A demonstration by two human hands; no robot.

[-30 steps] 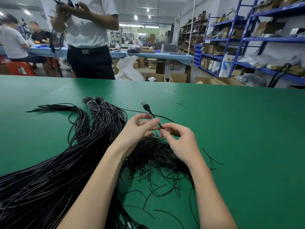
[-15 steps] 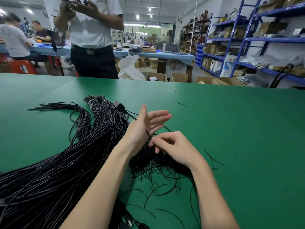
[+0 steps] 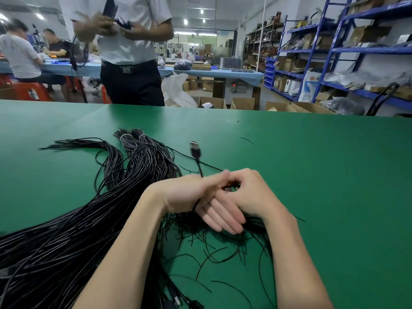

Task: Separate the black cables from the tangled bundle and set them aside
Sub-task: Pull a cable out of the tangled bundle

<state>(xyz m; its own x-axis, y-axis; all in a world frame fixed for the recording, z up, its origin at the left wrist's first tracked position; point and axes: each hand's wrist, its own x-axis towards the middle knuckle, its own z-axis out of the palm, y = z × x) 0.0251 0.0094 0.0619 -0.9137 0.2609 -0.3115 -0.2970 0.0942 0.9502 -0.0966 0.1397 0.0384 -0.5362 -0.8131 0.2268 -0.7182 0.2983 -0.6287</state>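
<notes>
From my remote seat I see both hands meeting over the green table (image 3: 312,175), just above the tangled bundle (image 3: 200,226) of thin black strands. The left hand (image 3: 200,197) lies flat with its fingers straight and spread, pointing right, and a single black cable (image 3: 200,167) passes under its palm edge and rises behind it to a blurred plug (image 3: 195,149) held up off the table. The right hand (image 3: 249,192) has its fingers curled in toward the left thumb (whether they actually pinch the cable I cannot tell, since the left hand covers that spot). To the left lies the big heap of black cables (image 3: 66,230), its far ends tied with pale bands. Across the table stands a person (image 3: 133,52) in a white shirt, handling dark strands.
</notes>
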